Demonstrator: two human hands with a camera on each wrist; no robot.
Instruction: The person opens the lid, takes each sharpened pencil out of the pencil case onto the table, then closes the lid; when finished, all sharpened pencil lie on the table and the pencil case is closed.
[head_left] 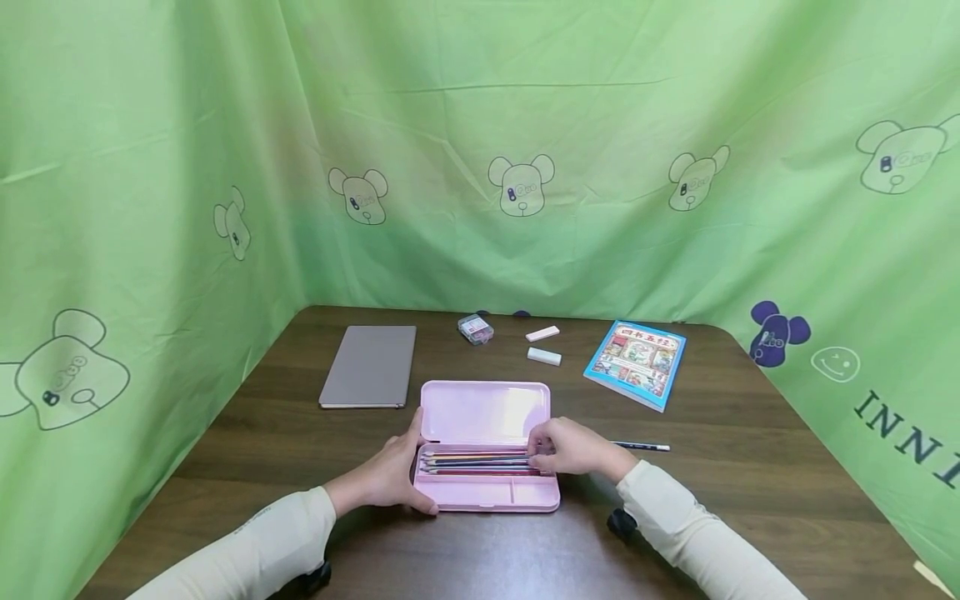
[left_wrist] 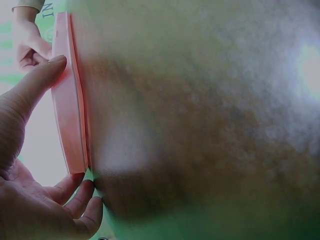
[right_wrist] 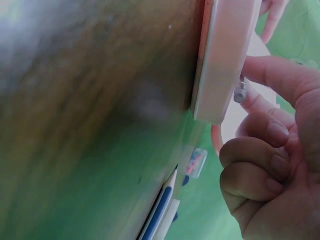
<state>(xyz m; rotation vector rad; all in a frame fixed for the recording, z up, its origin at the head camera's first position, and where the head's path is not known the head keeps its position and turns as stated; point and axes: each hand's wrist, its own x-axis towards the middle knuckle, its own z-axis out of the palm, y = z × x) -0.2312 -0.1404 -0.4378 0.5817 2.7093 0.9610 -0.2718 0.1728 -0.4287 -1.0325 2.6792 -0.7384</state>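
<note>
My left hand (head_left: 393, 477) lies at the left end of the pink pencil case (head_left: 487, 492), thumb on the far corner of the tray and fingers curled around its near left edge; this grip steadies the case on the bench (head_left: 750, 467). In the left wrist view the thumb (left_wrist: 35, 85) rests along the pink rim and the fingertips (left_wrist: 80, 192) tuck under the case's corner. My right hand (head_left: 573, 447) sits at the right end of the case, fingers bent down onto the ends of the coloured pencils (head_left: 480, 461); its grip appears to pinch one pencil end, though which pencil cannot be told. In the right wrist view the lower fingers (right_wrist: 255, 170) are curled toward the palm. The case lies open near the middle of the bench, lid (head_left: 483, 411) folded flat on the far side, tray on the near side. The pencils lie side by side in the tray's long compartment, long axes running left to right, tips to the left. A single blue pencil (head_left: 641, 447) lies on the bench just right of my right hand, also left to right. Far side: grey notebook (head_left: 369, 367) at left, picture book (head_left: 636, 362) at right, two white erasers (head_left: 543, 344) between them
</note>
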